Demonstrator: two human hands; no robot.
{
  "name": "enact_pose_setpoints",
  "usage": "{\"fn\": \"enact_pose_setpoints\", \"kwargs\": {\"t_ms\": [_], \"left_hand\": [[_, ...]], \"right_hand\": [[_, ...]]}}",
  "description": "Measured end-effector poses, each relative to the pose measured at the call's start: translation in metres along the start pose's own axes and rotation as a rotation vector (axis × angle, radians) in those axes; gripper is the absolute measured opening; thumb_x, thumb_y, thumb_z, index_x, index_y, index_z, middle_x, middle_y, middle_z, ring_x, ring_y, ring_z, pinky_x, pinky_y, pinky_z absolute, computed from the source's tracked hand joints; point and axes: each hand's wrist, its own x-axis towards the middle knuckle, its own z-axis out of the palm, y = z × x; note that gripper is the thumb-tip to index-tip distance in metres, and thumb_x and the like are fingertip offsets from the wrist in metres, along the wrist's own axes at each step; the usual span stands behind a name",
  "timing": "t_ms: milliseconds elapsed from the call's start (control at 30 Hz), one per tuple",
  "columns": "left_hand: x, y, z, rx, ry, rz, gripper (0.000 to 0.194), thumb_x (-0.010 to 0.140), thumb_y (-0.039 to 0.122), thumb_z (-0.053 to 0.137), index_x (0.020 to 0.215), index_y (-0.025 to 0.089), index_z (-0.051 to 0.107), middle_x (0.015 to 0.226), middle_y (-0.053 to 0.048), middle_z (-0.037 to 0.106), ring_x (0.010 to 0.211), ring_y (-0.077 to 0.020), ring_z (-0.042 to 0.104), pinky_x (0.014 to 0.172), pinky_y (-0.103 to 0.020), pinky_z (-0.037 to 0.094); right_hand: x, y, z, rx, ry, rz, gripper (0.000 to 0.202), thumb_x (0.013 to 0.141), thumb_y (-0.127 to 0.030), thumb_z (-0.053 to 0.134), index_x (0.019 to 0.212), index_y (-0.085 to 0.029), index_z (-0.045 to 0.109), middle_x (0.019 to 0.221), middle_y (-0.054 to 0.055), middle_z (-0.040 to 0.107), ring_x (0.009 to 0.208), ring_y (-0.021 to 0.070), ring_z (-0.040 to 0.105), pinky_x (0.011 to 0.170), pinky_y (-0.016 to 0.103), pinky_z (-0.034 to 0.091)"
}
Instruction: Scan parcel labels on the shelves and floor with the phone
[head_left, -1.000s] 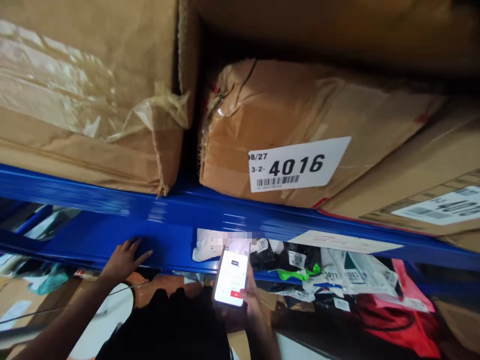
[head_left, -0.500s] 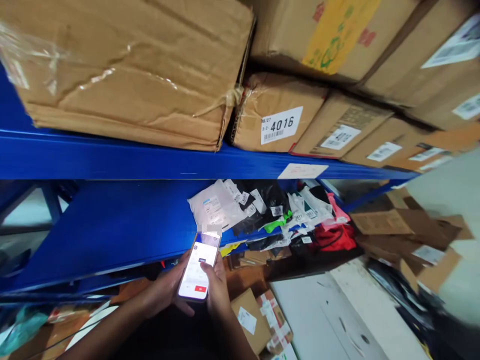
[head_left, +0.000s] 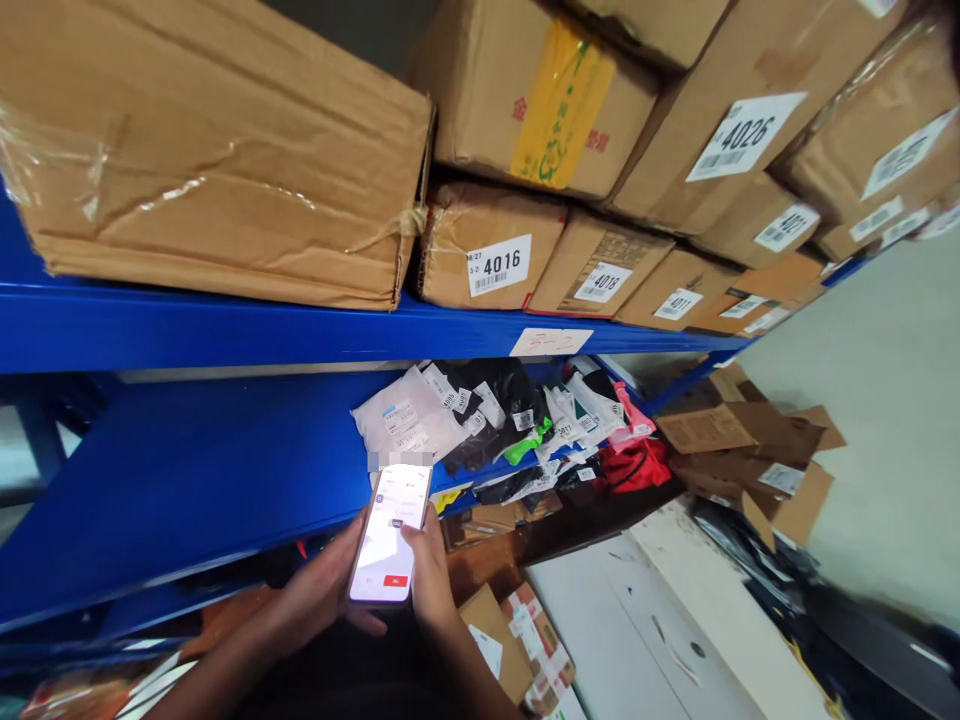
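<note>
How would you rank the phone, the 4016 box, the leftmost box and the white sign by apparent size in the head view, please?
1. Leftmost box
2. 4016 box
3. Phone
4. White sign
The phone's nearness probably enlarges it here.

phone (head_left: 375, 560): text too small | left hand (head_left: 330, 578): partly hidden | large carton (head_left: 225, 170): cut off

Both forearms (head_left: 244, 648) slanting inward, left fingers (head_left: 366, 622) loosely curled, right thumb (head_left: 418, 548) pointing left.
</note>
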Motion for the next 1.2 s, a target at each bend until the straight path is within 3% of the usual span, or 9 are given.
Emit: {"fn": "enact_pose_setpoints", "kwargs": {"t_ms": [100,200,333,433,567,667,900,1033,1200], "left_hand": [[0.001,0.003,0.004,-0.026,-0.004,0.022,0.097,0.086,0.055,0.056,0.153,0.034,-0.010,0.133,-0.013,0.057,0.096,-0.0292,0.063,0.063,-0.036,0.057],[0.003,0.004,0.004,-0.033,-0.028,0.026,0.104,0.081,0.060,0.060,0.150,0.040,-0.015,0.156,-0.009,0.034,0.117,-0.0363,0.055,0.062,-0.037,0.058],[0.005,0.000,0.000,-0.045,-0.019,0.009,0.114,0.073,0.065,0.064,0.149,0.041,-0.018,0.164,-0.006,0.010,0.128,-0.0425,0.044,0.062,-0.038,0.058],[0.004,-0.001,-0.003,-0.090,0.009,0.005,0.112,0.073,0.068,0.061,0.152,0.039,-0.012,0.162,-0.009,0.017,0.127,-0.0414,0.046,0.062,-0.038,0.058],[-0.001,0.004,-0.001,-0.136,0.021,0.001,0.108,0.074,0.065,0.060,0.153,0.037,-0.008,0.144,-0.013,0.048,0.111,-0.0366,0.058,0.055,-0.034,0.055],[-0.004,0.008,0.001,-0.157,0.011,-0.021,0.113,0.070,0.053,0.064,0.152,0.038,-0.012,0.125,-0.008,0.063,0.093,-0.0299,0.064,0.053,-0.033,0.054],[-0.006,0.011,0.006,-0.106,0.105,-0.030,0.120,0.066,0.044,0.068,0.150,0.036,-0.017,0.119,-0.010,0.064,0.088,-0.0292,0.064,0.049,-0.033,0.055],[-0.006,0.012,0.004,-0.176,0.004,-0.037,0.117,0.063,0.044,0.063,0.150,0.035,-0.014,0.111,-0.007,0.068,0.089,-0.0325,0.066,0.050,-0.034,0.055],[-0.007,0.016,0.002,-0.204,-0.032,-0.030,0.106,0.060,0.037,0.058,0.152,0.040,0.004,0.119,-0.003,0.067,0.095,-0.0336,0.065,0.055,-0.036,0.056]], "right_hand": [[0.005,-0.002,-0.001,-0.045,-0.017,-0.023,0.040,0.068,-0.035,0.069,0.104,-0.022,0.061,0.098,0.002,0.074,0.093,0.0240,0.067,0.083,0.035,0.052],[0.009,0.001,0.003,-0.089,0.000,-0.040,0.043,0.066,-0.035,0.077,0.104,-0.021,0.060,0.101,0.004,0.073,0.096,0.0256,0.067,0.086,0.036,0.051],[0.011,0.003,0.005,-0.073,-0.013,-0.018,0.041,0.069,-0.037,0.072,0.105,-0.022,0.059,0.105,0.005,0.073,0.102,0.0272,0.066,0.091,0.038,0.049],[0.011,0.003,0.001,-0.018,-0.075,0.025,0.041,0.068,-0.035,0.062,0.107,-0.022,0.060,0.105,0.004,0.074,0.102,0.0278,0.066,0.091,0.039,0.050],[0.011,0.000,-0.005,0.046,-0.172,0.067,0.048,0.061,-0.028,0.055,0.108,-0.022,0.063,0.103,0.002,0.075,0.100,0.0265,0.067,0.090,0.038,0.051],[0.009,-0.005,-0.006,0.064,-0.217,0.086,0.051,0.060,-0.024,0.056,0.110,-0.023,0.064,0.105,0.001,0.075,0.097,0.0258,0.068,0.085,0.036,0.052],[0.005,-0.005,-0.011,0.077,-0.296,0.116,0.059,0.057,-0.018,0.054,0.116,-0.025,0.059,0.108,0.000,0.075,0.096,0.0252,0.068,0.078,0.035,0.053],[0.007,0.002,-0.018,0.064,-0.275,0.099,0.061,0.058,-0.017,0.059,0.119,-0.024,0.057,0.118,0.001,0.072,0.104,0.0244,0.065,0.089,0.036,0.049],[0.007,-0.007,-0.010,0.070,-0.226,0.123,0.054,0.055,-0.021,0.056,0.108,-0.024,0.063,0.091,-0.001,0.076,0.077,0.0221,0.066,0.063,0.030,0.049]]}}
